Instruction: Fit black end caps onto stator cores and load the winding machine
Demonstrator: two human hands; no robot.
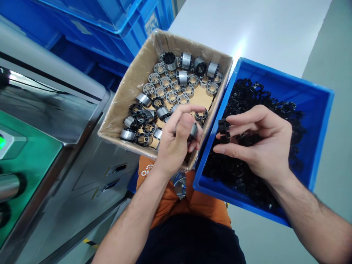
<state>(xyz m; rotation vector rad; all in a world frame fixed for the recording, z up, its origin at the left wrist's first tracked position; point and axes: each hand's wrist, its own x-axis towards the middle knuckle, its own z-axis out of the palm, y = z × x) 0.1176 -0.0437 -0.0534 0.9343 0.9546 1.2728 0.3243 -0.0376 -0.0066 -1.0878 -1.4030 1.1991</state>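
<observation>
My left hand (177, 139) is over the near right part of a cardboard box (121, 95) lined with clear plastic. Its fingers curl round a metal ring core (193, 132), largely hidden by the hand. Over the blue bin (283, 73), my right hand (255, 141) pinches a black plastic ring part (223, 130) between thumb and fingers. Inside the box, bare metal ring cores (172, 96) stand in rows, while others with black ends (143, 99) lie about them. The bin holds a heap of loose black plastic parts (236, 172).
Stacked blue crates (110, 40) rise behind the box. On the left stands a metal machine (90, 146) with a green panel (30, 161) and a lit green button (2, 142). A white tabletop (247, 25) extends behind the box and bin.
</observation>
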